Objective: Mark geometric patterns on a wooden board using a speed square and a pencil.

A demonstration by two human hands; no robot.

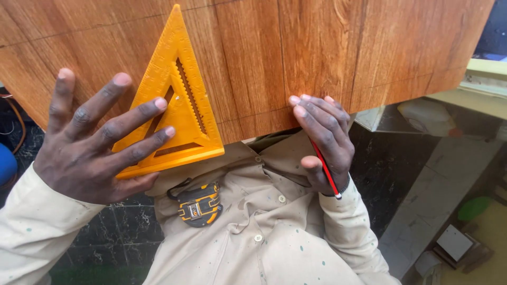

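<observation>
A wood-grain board fills the top of the view, its near edge against my chest. On it lies an orange triangular speed square, its thick lip hooked over the board's edge. My left hand presses flat on the square's left part, fingers spread wide. My right hand rests its fingertips on the board's edge and grips a red pencil that points down toward my wrist. A black and orange tape measure hangs at my shirt front.
Dark marble floor tiles show below the board. At the right lie pale boards, a green patch and small scraps. A blue object and a cable sit at the far left.
</observation>
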